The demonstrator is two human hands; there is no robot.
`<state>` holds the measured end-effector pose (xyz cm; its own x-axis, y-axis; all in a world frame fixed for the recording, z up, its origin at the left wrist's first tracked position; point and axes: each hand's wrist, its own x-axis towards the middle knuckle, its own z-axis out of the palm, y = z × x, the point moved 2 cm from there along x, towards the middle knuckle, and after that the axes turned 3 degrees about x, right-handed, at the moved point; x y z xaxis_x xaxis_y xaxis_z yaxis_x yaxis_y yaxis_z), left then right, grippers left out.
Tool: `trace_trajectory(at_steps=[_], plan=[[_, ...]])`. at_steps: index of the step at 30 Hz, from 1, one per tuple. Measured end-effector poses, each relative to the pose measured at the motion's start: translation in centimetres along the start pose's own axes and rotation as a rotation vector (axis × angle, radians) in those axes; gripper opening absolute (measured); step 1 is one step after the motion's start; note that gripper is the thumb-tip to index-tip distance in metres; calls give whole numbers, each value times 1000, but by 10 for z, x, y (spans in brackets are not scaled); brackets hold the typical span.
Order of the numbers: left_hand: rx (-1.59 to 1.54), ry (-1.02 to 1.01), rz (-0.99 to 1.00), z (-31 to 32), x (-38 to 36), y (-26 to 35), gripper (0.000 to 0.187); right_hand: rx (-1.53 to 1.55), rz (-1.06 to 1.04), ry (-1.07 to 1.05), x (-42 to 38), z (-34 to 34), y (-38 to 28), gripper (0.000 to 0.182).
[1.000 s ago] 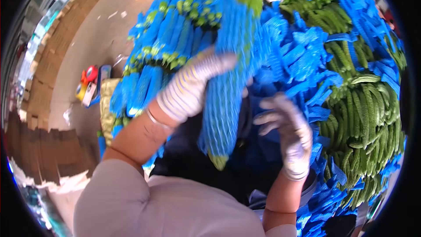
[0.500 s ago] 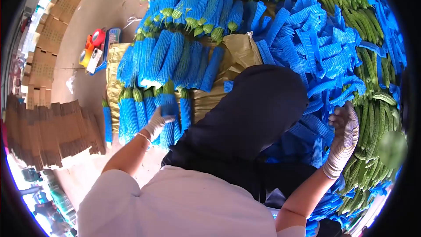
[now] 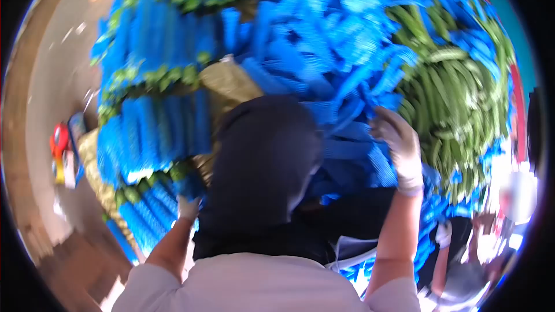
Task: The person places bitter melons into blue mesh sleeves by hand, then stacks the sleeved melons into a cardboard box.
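My left hand [image 3: 188,208], in a pale glove, is at the lower end of the front row of vegetables in blue net sleeves [image 3: 147,216], close to a dark green one; its fingers are blurred. Over the loose blue net sleeves [image 3: 347,40], my right hand [image 3: 395,133], gloved with darkened fingertips, is raised with its fingers partly bent, near a strip of blue netting. To its right lies a heap of long green bumpy vegetables [image 3: 451,104]. More sleeved vegetables [image 3: 156,127] lie in rows at the left on a gold sheet [image 3: 231,81].
Tape rolls [image 3: 59,138] and a phone-like item [image 3: 70,167] lie on the floor at the left. Brown cardboard [image 3: 69,260] is at the lower left. A co-worker's gloved hand [image 3: 443,234] and arm show at the lower right. My dark-clad knee [image 3: 263,150] rises in the middle.
The view has swung right, so the rows and floor items sit further left and a co-worker shows at the lower right. My right hand stays over the loose netting beside the green heap.
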<state>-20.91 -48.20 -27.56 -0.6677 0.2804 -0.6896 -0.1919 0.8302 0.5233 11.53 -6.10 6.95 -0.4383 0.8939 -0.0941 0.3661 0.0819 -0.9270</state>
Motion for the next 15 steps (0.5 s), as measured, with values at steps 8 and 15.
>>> trace_trajectory(at_steps=[8,15], plan=[[159,205,-69,-54,88,-104,75,-566,58,-409,36,44,144,62],[20,259,347,-81,81,93,54,-444,68,-120,66,73,138,46]])
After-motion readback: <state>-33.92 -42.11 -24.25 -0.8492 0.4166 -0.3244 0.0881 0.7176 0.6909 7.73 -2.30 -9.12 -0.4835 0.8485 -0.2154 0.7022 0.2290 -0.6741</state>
